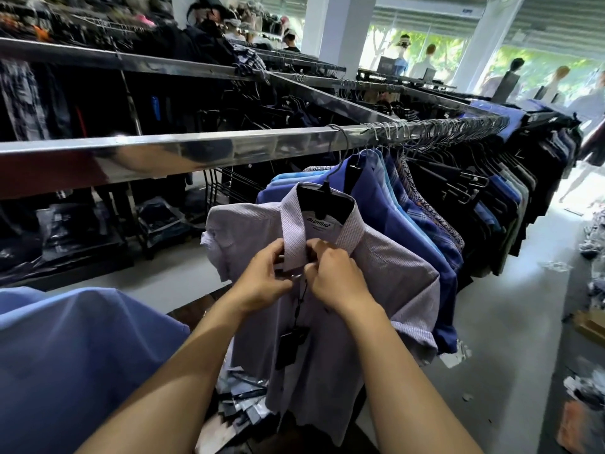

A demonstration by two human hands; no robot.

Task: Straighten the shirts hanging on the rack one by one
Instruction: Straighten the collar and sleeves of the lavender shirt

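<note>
The lilac shirt [330, 290] is hanging on a black hanger [324, 199], hooked over the chrome rail [170, 149] at the front of the row, a bit apart from the rest. It's being pinched right under the collar [322, 235] by both hands: the left hand [265, 278] is closed on the placket from the left, and the right hand [337, 276] is curled shut on the fabric from the right, fingertips nearly meeting. Short sleeves, fine pattern, a white brand label inside the neck, and a black tag [289, 347] dangling on a string down the front. Just behind it, blue shirts [402, 217] are packed tight, then dark ones [510, 198] further along the rail. A blue garment [75, 355] is filling the lower left corner. Bagged stock [235, 411] is being kept on the floor under the shirt, and scraps of packaging [592, 290] are lying around on the right.
</note>
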